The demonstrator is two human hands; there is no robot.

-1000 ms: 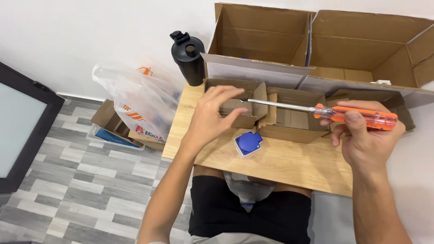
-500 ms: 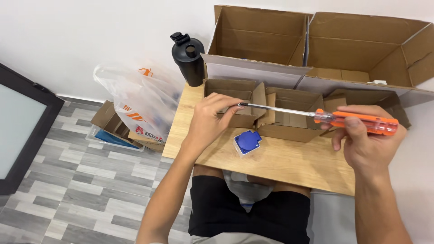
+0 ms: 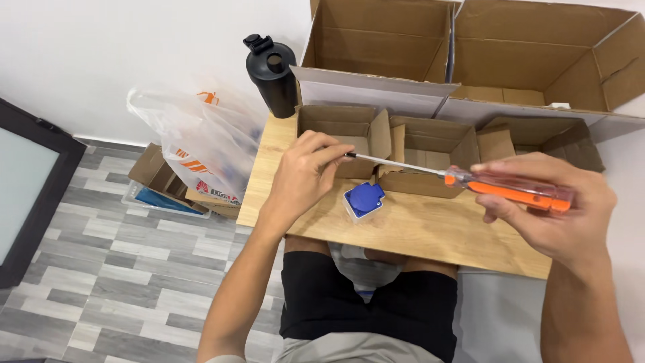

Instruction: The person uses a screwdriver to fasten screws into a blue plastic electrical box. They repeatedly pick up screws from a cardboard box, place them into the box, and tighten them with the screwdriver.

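Gripping the long screwdriver with clear orange plastic handle, the right hand closes around it; left hand fingers pinch its thin steel shaft's tip.

One screwdriver, one blue socket just below the left hand, one black bottle above it, three small boxes, two big boxes, one plastic bag

Bright even indoor light, soft shadows, sharp focus, slight wide-angle edge distortion
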